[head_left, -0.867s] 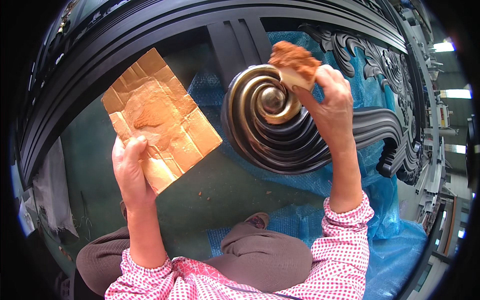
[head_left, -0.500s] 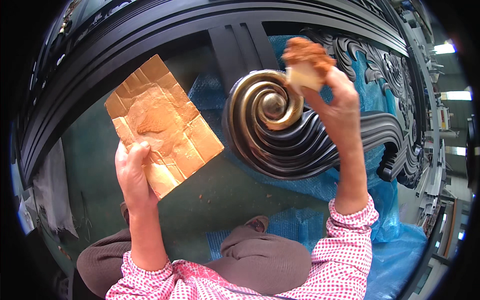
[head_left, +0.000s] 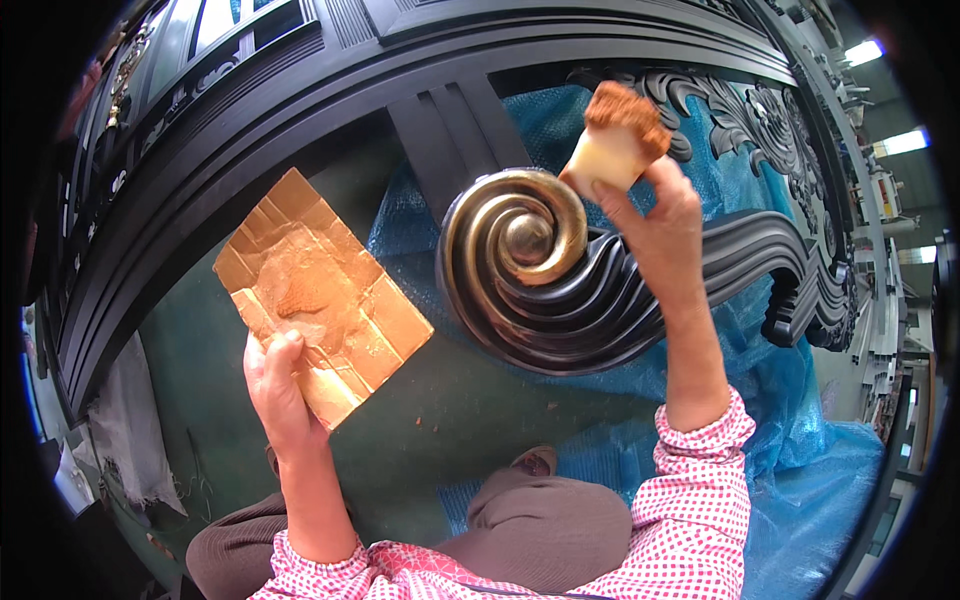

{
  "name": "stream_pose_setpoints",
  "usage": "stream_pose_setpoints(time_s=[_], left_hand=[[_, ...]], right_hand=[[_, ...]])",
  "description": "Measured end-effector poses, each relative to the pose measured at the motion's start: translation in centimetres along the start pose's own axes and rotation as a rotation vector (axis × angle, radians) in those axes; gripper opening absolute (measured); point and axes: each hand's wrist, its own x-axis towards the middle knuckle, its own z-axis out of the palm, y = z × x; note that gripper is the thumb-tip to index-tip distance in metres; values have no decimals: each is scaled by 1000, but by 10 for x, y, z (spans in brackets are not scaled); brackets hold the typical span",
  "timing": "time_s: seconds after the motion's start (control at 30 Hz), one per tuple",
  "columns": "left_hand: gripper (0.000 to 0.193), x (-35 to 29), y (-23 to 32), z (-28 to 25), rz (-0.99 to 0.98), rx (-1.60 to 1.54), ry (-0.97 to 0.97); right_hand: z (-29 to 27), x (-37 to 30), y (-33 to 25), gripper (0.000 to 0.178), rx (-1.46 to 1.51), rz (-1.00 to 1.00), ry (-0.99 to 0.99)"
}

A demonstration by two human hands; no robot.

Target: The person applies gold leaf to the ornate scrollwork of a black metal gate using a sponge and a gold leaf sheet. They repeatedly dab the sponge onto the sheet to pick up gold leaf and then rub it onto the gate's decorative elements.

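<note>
Head view looks down on the right hand (head_left: 665, 215), fingers pinched around a pale sponge block (head_left: 612, 145) whose top is caked with bronze-brown pigment, held just above the gilded spiral scroll (head_left: 520, 235) of a dark ornamental gate (head_left: 300, 95). That sponge looks light and squashy — best gripped low on its clean sides, away from the loaded face. The left hand (head_left: 278, 385) clasps the lower edge of a creased cardboard sheet (head_left: 320, 290), smeared with the same pigment; it seems thin and floppy, likely to sag. Blue plastic sheeting (head_left: 800, 470) lies under the scroll, and the person's knee (head_left: 545, 520) sits close below — nothing stands between sponge and scroll.
</note>
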Motion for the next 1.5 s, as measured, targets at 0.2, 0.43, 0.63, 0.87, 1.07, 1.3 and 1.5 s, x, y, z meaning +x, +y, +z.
stream_pose_setpoints(time_s=[0.2, 0.43, 0.63, 0.87, 1.07, 1.3, 1.5], left_hand=[[38, 1, 5, -2, 10, -1, 7], [40, 2, 5, -5, 17, 25, -44], [37, 3, 4, -10, 18, 14, -21], [35, -1, 2, -2, -6, -24, -20], [42, -2, 2, -7, -5, -26, -9], [41, -2, -2, -7, 3, -51, 10], [41, -2, -3, -5, -2, -68, 4]], right_hand=[[-6, -51, -17, 31, -67, 85, -127], [4, -33, -6, 26, 89, 200, -6], [4, -34, -32, 32, 10, -8, -64], [32, -9, -39, 26, -221, -202, -89], [31, -12, -45, 25, -222, -115, -25], [36, -12, -32, 26, -312, -124, -4], [42, -14, -34, 26, -380, -176, -64]])
